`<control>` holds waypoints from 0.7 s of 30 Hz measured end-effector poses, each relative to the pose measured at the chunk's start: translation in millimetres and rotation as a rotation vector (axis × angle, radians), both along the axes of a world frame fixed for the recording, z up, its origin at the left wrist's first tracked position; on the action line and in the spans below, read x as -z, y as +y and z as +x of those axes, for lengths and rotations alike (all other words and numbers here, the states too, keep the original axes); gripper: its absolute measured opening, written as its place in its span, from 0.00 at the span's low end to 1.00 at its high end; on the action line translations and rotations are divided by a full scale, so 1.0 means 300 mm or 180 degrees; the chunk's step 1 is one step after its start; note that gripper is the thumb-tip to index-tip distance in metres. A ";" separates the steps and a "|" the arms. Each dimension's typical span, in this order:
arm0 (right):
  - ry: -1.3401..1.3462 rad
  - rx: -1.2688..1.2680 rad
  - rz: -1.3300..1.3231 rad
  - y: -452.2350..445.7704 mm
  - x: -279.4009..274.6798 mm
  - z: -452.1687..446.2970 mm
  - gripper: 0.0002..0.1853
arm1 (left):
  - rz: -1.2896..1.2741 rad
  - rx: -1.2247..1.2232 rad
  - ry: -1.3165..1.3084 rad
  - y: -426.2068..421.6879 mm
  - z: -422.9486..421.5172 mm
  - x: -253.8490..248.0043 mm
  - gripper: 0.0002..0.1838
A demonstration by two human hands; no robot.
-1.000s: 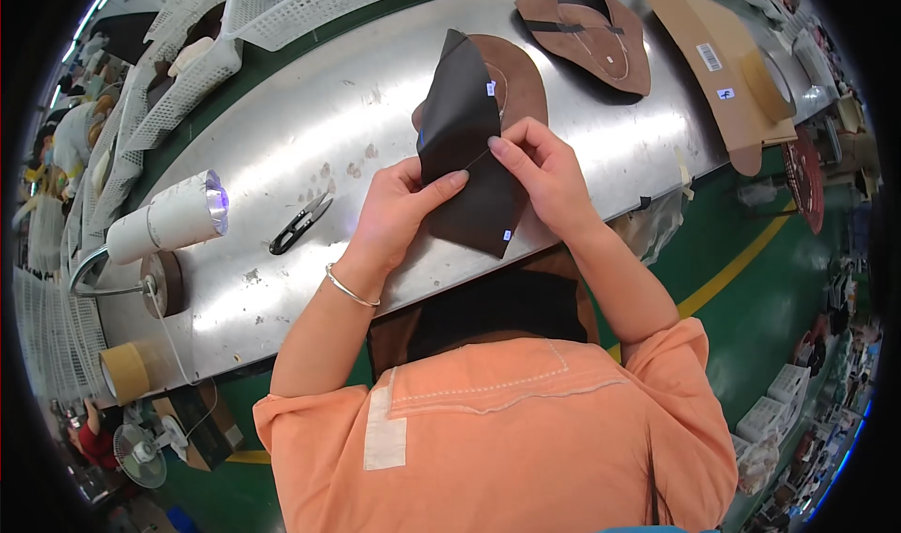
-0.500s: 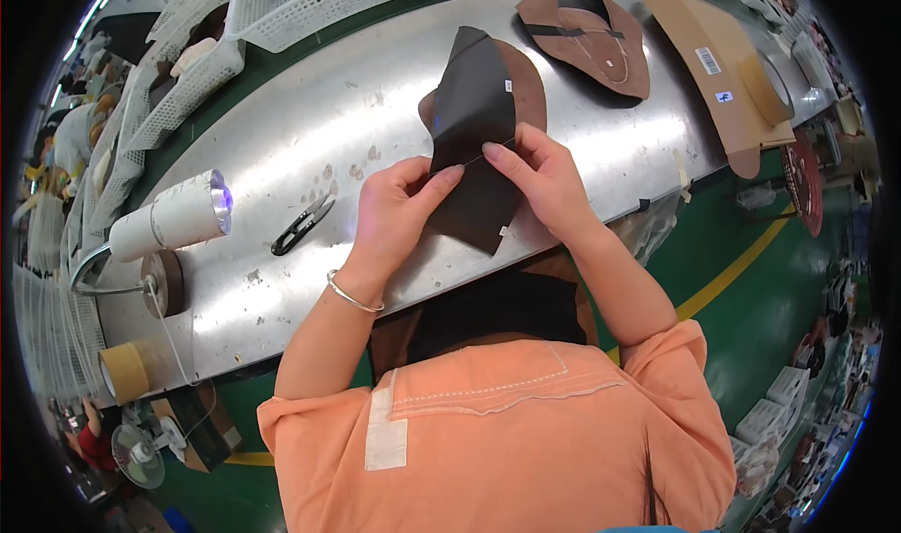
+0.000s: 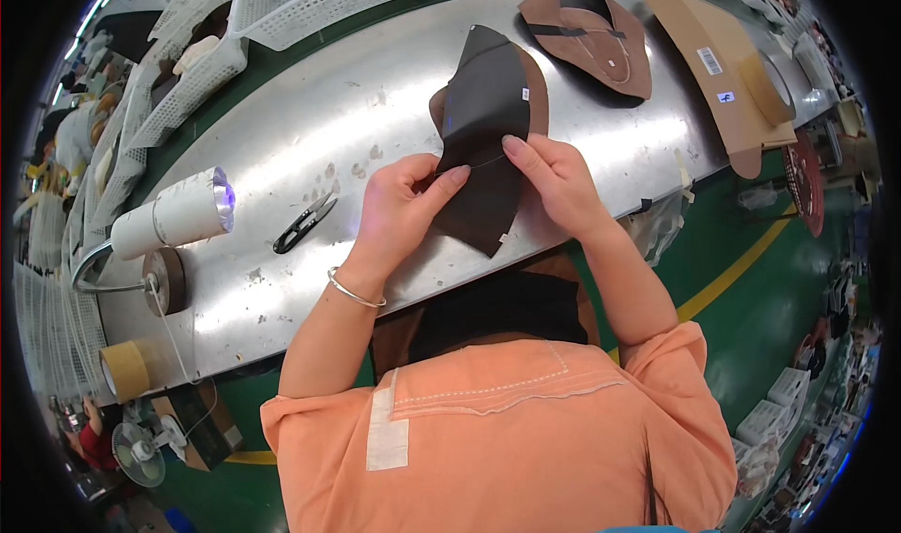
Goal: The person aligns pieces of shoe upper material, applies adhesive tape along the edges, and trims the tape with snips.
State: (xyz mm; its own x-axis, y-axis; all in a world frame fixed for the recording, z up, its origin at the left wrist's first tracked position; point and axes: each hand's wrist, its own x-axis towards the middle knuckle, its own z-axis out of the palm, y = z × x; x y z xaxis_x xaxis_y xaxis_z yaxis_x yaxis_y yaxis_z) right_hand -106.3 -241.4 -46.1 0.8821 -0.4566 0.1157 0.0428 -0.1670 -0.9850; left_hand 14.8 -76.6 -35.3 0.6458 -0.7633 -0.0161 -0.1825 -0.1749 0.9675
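Note:
A dark leather-like piece (image 3: 488, 92) with small white labels is held over the metal table, a seam or fold line running across it between my thumbs. My left hand (image 3: 399, 205) pinches its left edge, thumb on top. On its right edge, my right hand (image 3: 558, 178) pinches it at the same line. Behind the dark piece, a brown suede-like piece (image 3: 538, 84) shows at its right and left sides; whether the two are joined I cannot tell. Black thread snips (image 3: 302, 225) lie on the table to the left of my left hand.
On the metal table (image 3: 253, 195) are a lamp (image 3: 174, 216), tape rolls (image 3: 125, 372) at the left, another brown piece (image 3: 587, 40) and cardboard (image 3: 713, 68) with a tape roll (image 3: 766, 87). White baskets (image 3: 328, 7) stand beyond the far edge.
The dark piece has turned and shifted slightly right, covering more of the brown piece. My right hand has moved a little right along with it; both hands keep their pinch.

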 end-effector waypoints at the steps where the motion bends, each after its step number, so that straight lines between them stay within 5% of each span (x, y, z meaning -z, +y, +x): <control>1: -0.0064 0.0056 -0.0022 0.009 0.002 0.003 0.19 | -0.0057 0.0061 0.0161 0.000 0.002 0.008 0.14; 4: -0.0112 0.0146 -0.0186 0.045 0.014 0.010 0.20 | -0.0636 0.0040 0.1098 -0.018 -0.034 -0.020 0.15; 10: -0.0140 0.0292 -0.0402 0.072 0.029 0.028 0.19 | 0.0227 0.0262 0.0345 -0.004 0.005 -0.003 0.17; 12: 0.0152 0.0225 -0.0831 0.057 0.017 0.013 0.19 | 0.0217 0.0217 0.0301 -0.010 -0.002 0.003 0.17; 15: -0.0575 0.0525 -0.1352 0.051 0.009 0.014 0.18 | -0.0117 0.0276 0.0458 -0.019 -0.032 -0.037 0.17; 18: -0.0391 0.0602 -0.1107 0.044 -0.007 0.003 0.17 | -0.0291 0.0268 0.1145 -0.011 -0.032 -0.043 0.16; 21: -0.0780 0.0322 -0.1057 0.053 0.045 0.019 0.16 | -0.0166 0.0369 0.0695 -0.002 -0.002 -0.006 0.14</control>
State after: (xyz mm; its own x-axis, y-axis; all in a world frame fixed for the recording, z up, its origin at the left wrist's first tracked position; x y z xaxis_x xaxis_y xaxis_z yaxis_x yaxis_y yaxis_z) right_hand -100.6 -225.3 -59.6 0.7629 -0.4419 0.4719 0.2362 -0.4889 -0.8398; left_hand 14.2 -77.3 -33.4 0.5395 -0.8355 -0.1043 0.0157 -0.1138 0.9934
